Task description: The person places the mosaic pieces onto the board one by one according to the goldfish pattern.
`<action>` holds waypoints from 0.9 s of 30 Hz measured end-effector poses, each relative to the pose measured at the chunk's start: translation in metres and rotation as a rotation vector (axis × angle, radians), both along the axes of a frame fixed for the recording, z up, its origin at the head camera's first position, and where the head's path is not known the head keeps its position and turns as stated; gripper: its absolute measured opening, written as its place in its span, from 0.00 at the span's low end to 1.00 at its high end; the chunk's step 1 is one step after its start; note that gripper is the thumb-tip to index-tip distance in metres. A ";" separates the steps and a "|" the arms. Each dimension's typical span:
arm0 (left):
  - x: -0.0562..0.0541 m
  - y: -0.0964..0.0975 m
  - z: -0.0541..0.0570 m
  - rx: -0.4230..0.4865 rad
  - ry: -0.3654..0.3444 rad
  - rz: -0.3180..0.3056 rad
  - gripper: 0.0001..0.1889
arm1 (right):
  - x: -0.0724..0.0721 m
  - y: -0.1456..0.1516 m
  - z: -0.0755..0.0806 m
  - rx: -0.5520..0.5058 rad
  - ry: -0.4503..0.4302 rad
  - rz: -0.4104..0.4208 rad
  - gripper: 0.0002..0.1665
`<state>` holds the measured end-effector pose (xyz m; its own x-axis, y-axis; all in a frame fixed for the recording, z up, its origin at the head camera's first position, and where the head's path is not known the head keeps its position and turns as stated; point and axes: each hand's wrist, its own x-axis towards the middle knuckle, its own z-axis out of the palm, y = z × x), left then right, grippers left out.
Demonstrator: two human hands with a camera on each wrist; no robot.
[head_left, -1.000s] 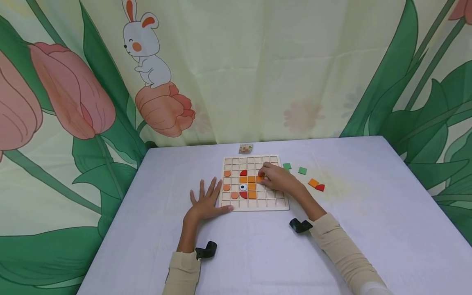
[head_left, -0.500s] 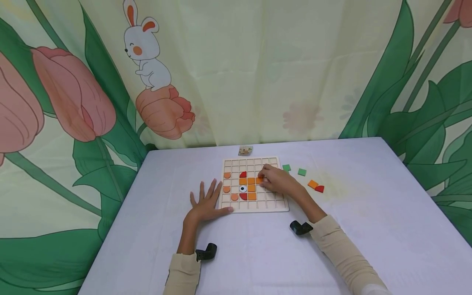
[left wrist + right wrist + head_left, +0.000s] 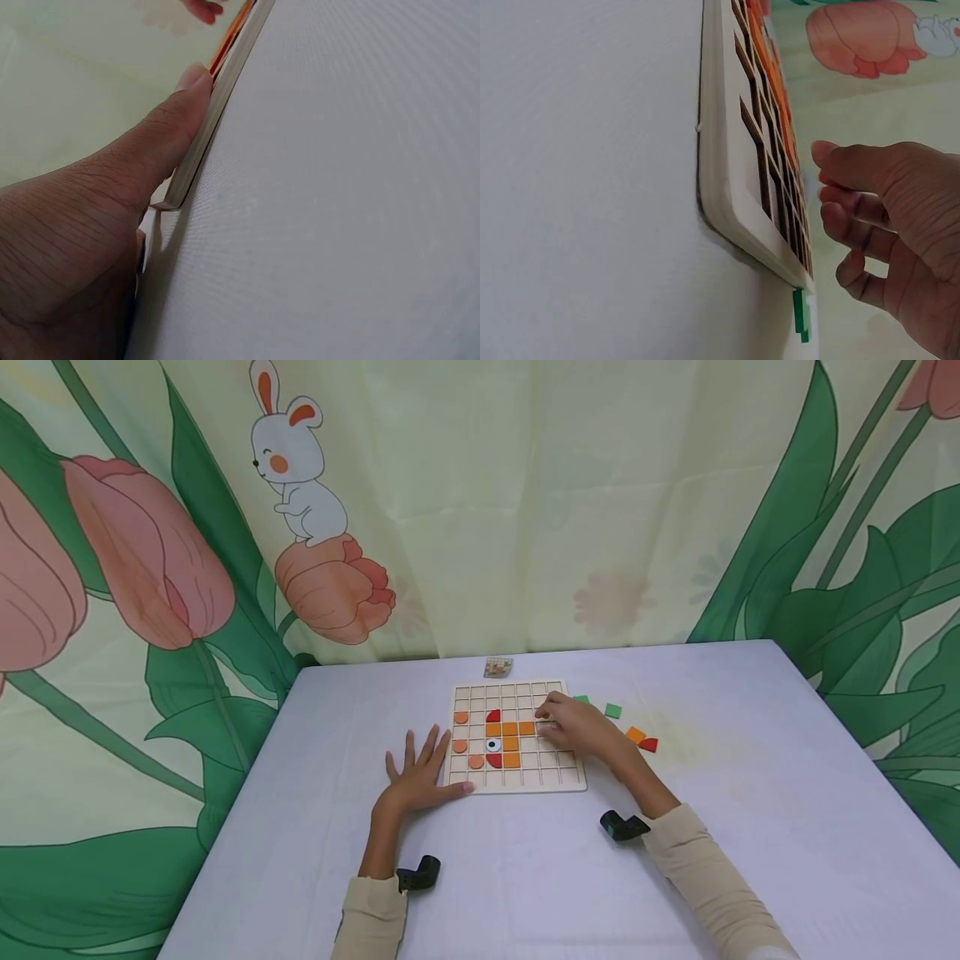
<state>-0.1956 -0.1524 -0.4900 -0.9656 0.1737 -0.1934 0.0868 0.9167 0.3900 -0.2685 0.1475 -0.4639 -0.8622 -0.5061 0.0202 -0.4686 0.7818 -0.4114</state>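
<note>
A pale wooden grid board (image 3: 552,774) lies on the white table. Orange square tiles (image 3: 511,744), red rounded tiles (image 3: 493,761), peach discs (image 3: 476,762) and an eye disc (image 3: 492,744) sit in its cells. My left hand (image 3: 417,781) rests at the board's left side with fingers spread, its thumb (image 3: 169,124) on the near left corner. Over the board's right part hovers my right hand (image 3: 579,728), fingers loosely bent. Nothing shows between its thumb and fingertips in the right wrist view.
Right of the board lie green square tiles (image 3: 613,711), an orange tile (image 3: 635,734) and a red tile (image 3: 648,745). Behind the board sits a small patterned piece (image 3: 498,667). A printed curtain (image 3: 480,510) hangs behind the table.
My right hand has let go of the orange square tile, which stays in its cell, and has moved slightly right. My left hand has stayed in place.
</note>
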 end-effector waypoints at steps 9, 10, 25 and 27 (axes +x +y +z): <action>-0.002 -0.002 -0.004 -0.012 0.001 -0.006 0.57 | 0.009 0.025 0.009 -0.033 0.055 -0.035 0.18; -0.002 -0.002 -0.004 -0.012 -0.001 -0.007 0.57 | 0.009 0.028 0.010 -0.031 0.061 -0.043 0.17; -0.002 -0.003 -0.004 -0.003 -0.004 -0.010 0.56 | 0.021 0.081 0.010 -0.023 0.022 -0.147 0.19; -0.002 -0.003 -0.003 0.001 -0.007 -0.007 0.56 | 0.023 0.090 0.009 -0.019 0.015 -0.150 0.19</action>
